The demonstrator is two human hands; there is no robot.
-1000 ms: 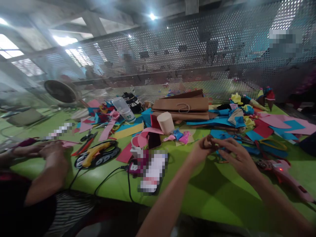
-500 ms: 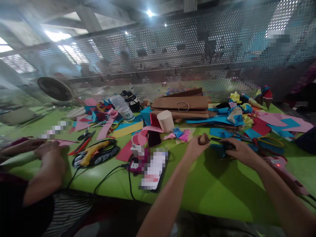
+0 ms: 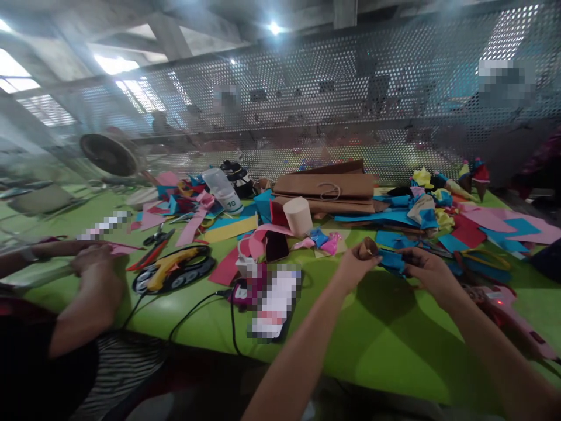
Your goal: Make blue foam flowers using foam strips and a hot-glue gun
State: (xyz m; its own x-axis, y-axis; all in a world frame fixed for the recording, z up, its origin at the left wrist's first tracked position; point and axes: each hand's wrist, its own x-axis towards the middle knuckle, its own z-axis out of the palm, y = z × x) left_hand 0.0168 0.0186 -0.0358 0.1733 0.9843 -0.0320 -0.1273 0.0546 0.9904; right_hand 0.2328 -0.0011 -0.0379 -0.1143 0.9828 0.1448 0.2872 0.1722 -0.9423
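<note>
My left hand (image 3: 354, 268) is closed around a small brown paper cone (image 3: 367, 248), its wide end turned up. Close beside it, my right hand (image 3: 423, 270) pinches a piece of blue paper (image 3: 393, 261) by its right side. The blue paper's left edge comes right up to the cone and my left fingers; whether they touch I cannot tell. Both hands are raised over the green table (image 3: 372, 333). Small twists of pink and blue paper (image 3: 323, 238) lie to the left of my left hand.
A pink glue gun (image 3: 504, 304) with a red light lies right of my right arm. Yellow-handled scissors (image 3: 486, 257) rest behind it. Left are a phone (image 3: 277, 304), a yellow glue gun (image 3: 164, 269) and a co-worker's hands (image 3: 94, 257). Folded brown paper (image 3: 324, 187) lies behind.
My right hand has brought the blue paper up and left to the cone, and more of the paper shows. The cone's wide end has tipped toward me. The view has shifted slightly.
</note>
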